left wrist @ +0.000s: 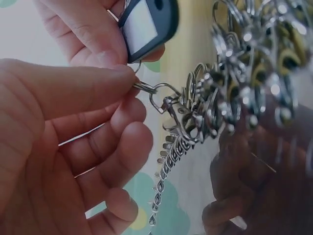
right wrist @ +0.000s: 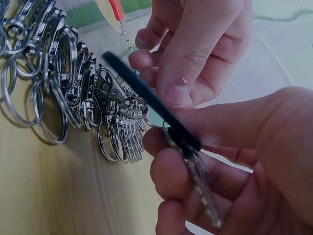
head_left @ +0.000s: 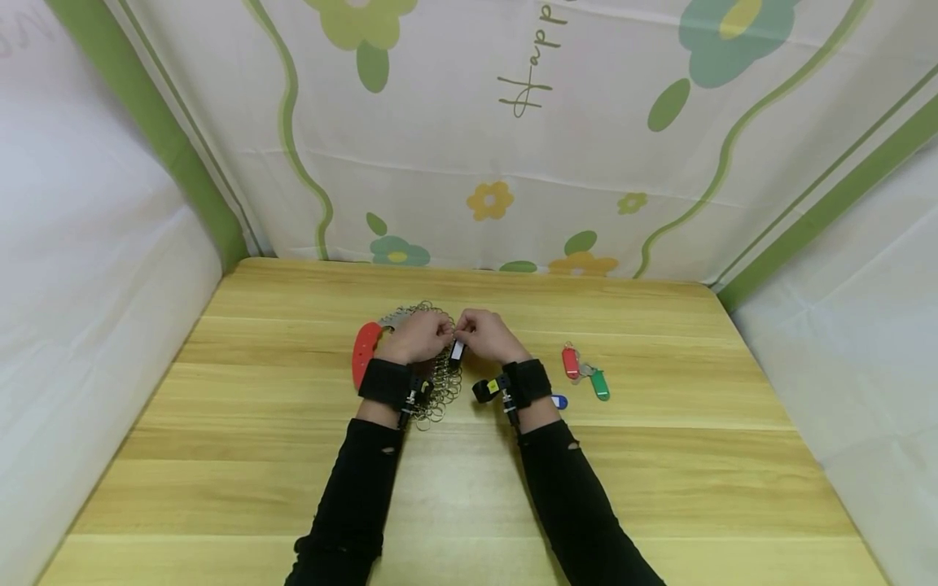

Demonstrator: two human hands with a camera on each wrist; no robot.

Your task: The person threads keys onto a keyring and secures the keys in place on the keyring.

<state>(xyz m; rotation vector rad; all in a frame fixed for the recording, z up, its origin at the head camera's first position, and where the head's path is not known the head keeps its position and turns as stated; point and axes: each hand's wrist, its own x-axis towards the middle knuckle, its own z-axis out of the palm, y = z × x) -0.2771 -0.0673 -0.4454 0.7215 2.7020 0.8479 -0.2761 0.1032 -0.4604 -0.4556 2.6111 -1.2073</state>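
Note:
My left hand (head_left: pixel 419 335) pinches a small split ring (left wrist: pixel 145 88) between thumb and forefinger. That ring is linked to a swivel clasp (left wrist: pixel 178 120) at the edge of a dense row of metal clasps and rings (head_left: pixel 442 382). My right hand (head_left: pixel 489 335) grips a black key tag (right wrist: pixel 146 93) with a white label, close beside the left fingertips. A metal key (right wrist: pixel 203 193) hangs from the tag beside the right fingers. Left of the left hand lies a red handle (head_left: pixel 364 356), partly hidden by the hand and wrist.
On the wooden table (head_left: pixel 659 488), right of the right hand, lie a red key tag (head_left: pixel 570 363) and a green key tag (head_left: pixel 600 384) with keys. A blue key tag (head_left: pixel 560 401) is partly hidden by the right wrist. A flowered cloth (head_left: pixel 440 155) hangs behind.

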